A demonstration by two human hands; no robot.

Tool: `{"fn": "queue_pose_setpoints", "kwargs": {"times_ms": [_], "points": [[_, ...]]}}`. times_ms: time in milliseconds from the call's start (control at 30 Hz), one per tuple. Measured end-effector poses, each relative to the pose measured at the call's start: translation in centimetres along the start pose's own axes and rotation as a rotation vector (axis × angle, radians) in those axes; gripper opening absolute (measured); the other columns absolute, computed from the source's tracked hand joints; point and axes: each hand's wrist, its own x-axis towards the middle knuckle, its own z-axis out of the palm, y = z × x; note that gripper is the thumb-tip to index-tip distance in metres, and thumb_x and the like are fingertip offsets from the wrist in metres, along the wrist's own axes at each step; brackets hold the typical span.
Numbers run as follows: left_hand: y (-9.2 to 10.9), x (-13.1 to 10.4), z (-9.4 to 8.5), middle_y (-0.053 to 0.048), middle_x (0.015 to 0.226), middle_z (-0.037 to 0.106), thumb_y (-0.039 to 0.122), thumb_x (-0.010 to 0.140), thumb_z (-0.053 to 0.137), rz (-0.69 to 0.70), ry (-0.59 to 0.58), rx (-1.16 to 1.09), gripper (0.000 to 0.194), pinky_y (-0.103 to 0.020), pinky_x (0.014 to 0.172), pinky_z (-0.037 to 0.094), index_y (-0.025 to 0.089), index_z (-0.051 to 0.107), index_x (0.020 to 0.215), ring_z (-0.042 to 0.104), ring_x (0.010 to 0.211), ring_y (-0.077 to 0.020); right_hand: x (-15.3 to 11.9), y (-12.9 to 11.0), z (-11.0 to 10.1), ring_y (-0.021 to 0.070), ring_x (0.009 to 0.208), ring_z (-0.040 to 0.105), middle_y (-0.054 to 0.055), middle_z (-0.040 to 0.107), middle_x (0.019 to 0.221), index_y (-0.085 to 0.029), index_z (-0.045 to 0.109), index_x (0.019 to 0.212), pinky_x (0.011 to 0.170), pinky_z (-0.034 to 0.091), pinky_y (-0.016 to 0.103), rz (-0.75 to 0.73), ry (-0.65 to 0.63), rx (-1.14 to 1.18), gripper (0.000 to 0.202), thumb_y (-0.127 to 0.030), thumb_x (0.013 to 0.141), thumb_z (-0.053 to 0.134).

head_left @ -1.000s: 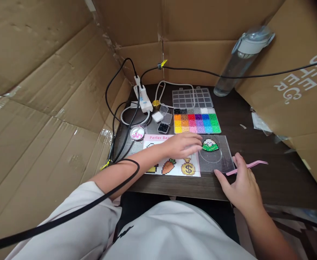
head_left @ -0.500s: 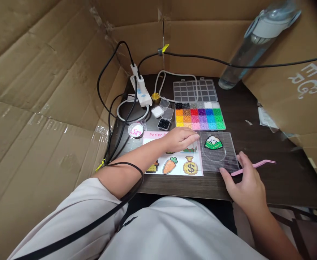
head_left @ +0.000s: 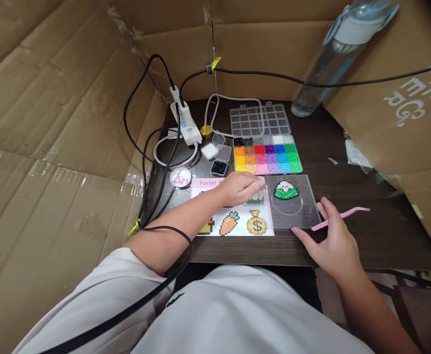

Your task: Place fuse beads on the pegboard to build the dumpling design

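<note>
1. The left hand (head_left: pixel 239 189) has its fingers bent and close together near the far left corner of the clear pegboard (head_left: pixel 305 216); I cannot tell whether they grip anything. Its forearm crosses above the pattern sheet (head_left: pixel 229 223).
2. The right hand (head_left: pixel 335 246) is at the pegboard's near right corner, thumb and forefinger spread well apart along the edges.
3. Pink tweezers (head_left: pixel 354 212) pass behind the right forefinger, tips pointing right; how firmly the fingers hold them is hidden.
4. The pegboard lies on the counter (head_left: pixel 381 246), at the sheet's right border.
5. On the pegboard's far half sits a white-and-green bead piece (head_left: pixel 286 190) with a dark outline, shaped like a rice ball, overlapping the far part of a ring marking.
6. Just beyond the pegboard is the bead case (head_left: pixel 299 171), lid open on the far side, its compartments sorted by colour.
7. To the case's left are a small box of black beads (head_left: pixel 218 168) and, farther left, a white dish (head_left: pixel 180 170) holding pink and white beads.
8. A water bottle (head_left: pixel 320 73) stands far right.
</note>
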Motion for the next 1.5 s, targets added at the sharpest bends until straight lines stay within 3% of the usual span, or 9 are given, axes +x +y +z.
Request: {"fn": "queue_pose_setpoints", "kwargs": {"times_ms": [133, 300, 733, 1200, 1500], "points": [[0.1, -0.3, -0.7, -0.010, 0.106, 0.074, 0.021, 0.086, 0.053, 0.083, -0.052, -0.049, 0.019, -0.037, 0.091, 0.056, 0.016, 0.070, 0.094, 0.069, 0.103, -0.0217, 0.0, 0.0, 0.0, 0.0396, 0.119, 0.059, 0.022, 0.055, 0.140, -0.015, 0.030, 0.152, 0.095, 0.049, 0.056, 0.002, 0.007, -0.004, 0.097, -0.055, 0.074, 0.072], [0.4, -0.6, -1.7, -0.013, 0.124, 0.066, 0.006, 0.076, 0.052, 0.133, -0.210, -0.021, 0.036, -0.042, 0.101, 0.051, 0.015, 0.067, 0.107, 0.061, 0.120, -0.0251, 0.0, 0.1, 0.1, 0.0382, 0.122, 0.058, 0.021, 0.054, 0.141, -0.015, 0.029, 0.152, 0.098, 0.048, 0.054, -0.016, 0.012, -0.002, 0.096, -0.054, 0.075, 0.072], [1.3, -0.2, -2.4, -0.015, 0.134, 0.057, 0.016, 0.077, 0.063, 0.077, -0.348, 0.016, 0.047, -0.047, 0.110, 0.042, 0.016, 0.059, 0.124, 0.052, 0.129, -0.0271, -0.1, 0.1, 0.0, 0.0337, 0.123, 0.060, 0.021, 0.056, 0.140, -0.015, 0.033, 0.149, 0.095, 0.054, 0.046, -0.009, 0.063, -0.005, 0.091, -0.053, 0.076, 0.071], [0.9, -0.3, -2.3, -0.013, 0.135, 0.058, 0.015, 0.077, 0.065, 0.090, -0.341, -0.005, 0.044, -0.047, 0.111, 0.042, 0.017, 0.062, 0.121, 0.050, 0.132, -0.0276, -0.1, 0.0, 0.1, 0.0353, 0.120, 0.061, 0.018, 0.056, 0.140, -0.019, 0.037, 0.148, 0.093, 0.054, 0.049, -0.024, 0.074, -0.032, 0.084, -0.054, 0.078, 0.069], [0.5, -0.5, -2.3, -0.014, 0.136, 0.059, 0.019, 0.085, 0.065, 0.063, -0.319, 0.014, 0.023, -0.045, 0.109, 0.044, 0.017, 0.070, 0.108, 0.051, 0.133, -0.0251, 0.0, 0.6, 0.5, 0.0341, 0.117, 0.062, 0.018, 0.056, 0.139, -0.020, 0.037, 0.148, 0.089, 0.055, 0.047, -0.028, 0.072, -0.012, 0.083, -0.055, 0.079, 0.067]]}}
